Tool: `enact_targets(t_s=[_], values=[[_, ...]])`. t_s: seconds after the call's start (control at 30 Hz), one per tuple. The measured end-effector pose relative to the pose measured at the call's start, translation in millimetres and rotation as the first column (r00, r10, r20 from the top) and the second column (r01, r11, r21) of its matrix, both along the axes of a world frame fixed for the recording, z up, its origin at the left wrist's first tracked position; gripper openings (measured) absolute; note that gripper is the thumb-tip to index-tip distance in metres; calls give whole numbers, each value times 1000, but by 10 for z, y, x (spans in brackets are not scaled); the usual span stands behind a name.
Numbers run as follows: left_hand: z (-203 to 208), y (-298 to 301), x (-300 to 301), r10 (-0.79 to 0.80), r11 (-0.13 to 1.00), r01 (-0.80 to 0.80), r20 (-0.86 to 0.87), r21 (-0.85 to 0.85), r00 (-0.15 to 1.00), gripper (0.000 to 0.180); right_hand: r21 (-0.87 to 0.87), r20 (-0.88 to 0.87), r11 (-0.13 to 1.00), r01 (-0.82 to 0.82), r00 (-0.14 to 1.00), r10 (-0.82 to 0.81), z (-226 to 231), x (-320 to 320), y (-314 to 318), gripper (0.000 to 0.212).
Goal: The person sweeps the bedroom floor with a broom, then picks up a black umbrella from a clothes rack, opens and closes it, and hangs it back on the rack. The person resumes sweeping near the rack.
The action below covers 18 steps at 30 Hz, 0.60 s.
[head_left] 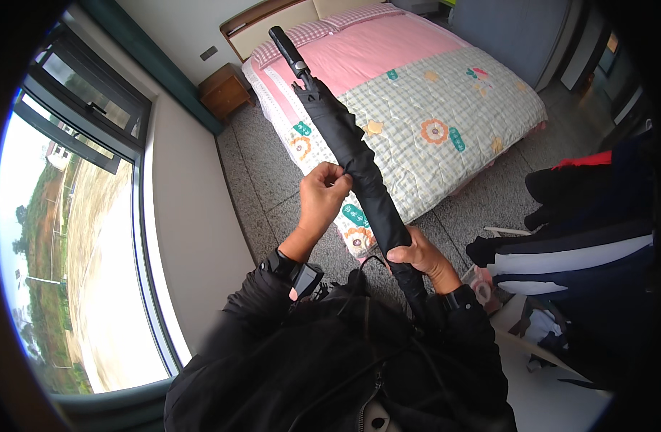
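A long black umbrella (355, 155), folded with its cloth wrapped round the shaft, slants across the middle of the view. Its black handle, with a pale round button, points away from me to the upper left. My right hand (421, 257) is wrapped round the lower part of the umbrella, close to my body. At the umbrella's left side, about midway along, my left hand (325, 197) is closed, thumb and fingertips pinched together against the cloth. Whether a fold or strap sits in that pinch is too small to make out. The umbrella's near end is hidden by my right sleeve.
Beyond the umbrella stands a bed (417, 108) with a pink and checked quilt. A wooden nightstand (227, 91) is beside it. Along the left runs a window (93, 237) with a green curtain (161, 65). Hanging clothes (582, 252) crowd the right side over the speckled floor (255, 165).
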<state>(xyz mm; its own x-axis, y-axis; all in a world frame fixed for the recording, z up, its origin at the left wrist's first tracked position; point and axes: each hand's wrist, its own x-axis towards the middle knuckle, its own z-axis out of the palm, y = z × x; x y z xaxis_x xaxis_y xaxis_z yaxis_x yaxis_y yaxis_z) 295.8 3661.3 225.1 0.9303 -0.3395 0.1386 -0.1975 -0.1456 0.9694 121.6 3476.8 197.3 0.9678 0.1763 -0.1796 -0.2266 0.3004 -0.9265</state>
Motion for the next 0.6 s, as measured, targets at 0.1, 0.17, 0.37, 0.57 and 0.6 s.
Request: enact_targets(t_s=[0.1, 0.17, 0.37, 0.57, 0.6], values=[[14, -20, 27, 84, 988, -117, 281, 102, 956, 9, -5, -8, 1000, -3, 1000, 3, -9, -14, -5, 55], [34, -22, 59, 72, 975, -162, 471, 152, 879, 8, 26, -31, 1000, 0, 1000, 1, -31, -17, -6, 57], [112, -20, 244, 134, 978, -199, 533, 65, 835, 9, 151, -68, 985, -85, 993, 96, -63, 15, -30, 66], [43, -12, 167, -73, 965, 54, -65, -256, 995, 13, 184, -61, 977, -104, 991, 117, 25, 43, -4, 71], [32, 3, 154, -73, 962, 57, -48, -265, 996, 14, 189, -58, 976, -112, 990, 125, 40, 50, 5, 71]])
